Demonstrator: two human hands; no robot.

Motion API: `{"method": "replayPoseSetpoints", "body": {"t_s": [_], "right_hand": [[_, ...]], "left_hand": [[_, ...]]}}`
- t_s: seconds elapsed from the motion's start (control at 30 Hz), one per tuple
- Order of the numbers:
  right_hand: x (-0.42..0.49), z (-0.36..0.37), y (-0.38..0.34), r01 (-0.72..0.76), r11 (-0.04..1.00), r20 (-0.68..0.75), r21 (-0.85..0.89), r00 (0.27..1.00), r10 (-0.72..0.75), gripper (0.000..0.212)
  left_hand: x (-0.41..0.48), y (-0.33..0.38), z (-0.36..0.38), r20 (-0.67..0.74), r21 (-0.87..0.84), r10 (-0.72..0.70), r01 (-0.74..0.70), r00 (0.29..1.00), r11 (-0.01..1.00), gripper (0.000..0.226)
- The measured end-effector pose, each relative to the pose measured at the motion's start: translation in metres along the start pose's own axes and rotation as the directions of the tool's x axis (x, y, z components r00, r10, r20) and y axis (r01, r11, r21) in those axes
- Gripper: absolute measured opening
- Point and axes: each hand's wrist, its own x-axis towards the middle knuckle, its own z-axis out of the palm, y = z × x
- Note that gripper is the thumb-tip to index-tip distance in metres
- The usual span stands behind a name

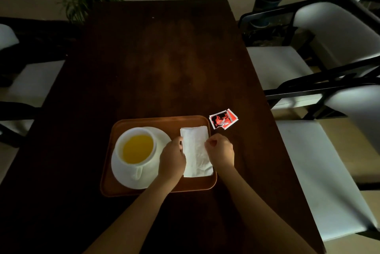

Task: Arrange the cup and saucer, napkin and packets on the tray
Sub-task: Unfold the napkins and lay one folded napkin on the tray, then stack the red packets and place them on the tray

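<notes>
On the dark surface (164,58) we had the brown tray (156,123); on its left sat the white saucer (162,133) carrying the cup (135,146), full of yellow liquid, so fragile and likely to slop; on its right lay the white napkin (196,151), soft and limp, best taken by its edges; our left hand (172,160) and right hand (221,149) each had their grip pinched on a long side; the red packets (223,119), light and crinkly, waited just off the tray's far right corner.
</notes>
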Motion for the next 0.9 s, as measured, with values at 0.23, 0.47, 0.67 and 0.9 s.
{"method": "replayPoseSetpoints", "body": {"t_s": [0.23,0.47,0.67,0.9], "right_hand": [[0.001,0.001,-0.002,-0.058,0.995,-0.064,0.086,0.996,0.063,0.012],[0.002,0.008,0.001,-0.054,0.997,-0.098,0.051,0.994,0.058,0.010],[0.009,-0.007,0.001,-0.039,0.991,-0.172,0.124,0.983,0.060,0.011],[0.065,-0.061,0.021,-0.028,0.990,-0.146,-0.140,0.989,0.007,0.037]], "left_hand": [[0.003,-0.001,0.005,-0.013,-0.029,0.015,-0.015,1.000,0.999,0.042],[0.013,-0.006,0.001,0.001,-0.007,0.048,-0.048,0.999,0.999,0.045],[0.013,0.006,-0.016,-0.045,0.091,0.166,-0.161,0.985,0.983,0.043],[0.064,0.071,-0.020,0.038,0.081,0.393,-0.395,0.919,0.915,0.041]]}}
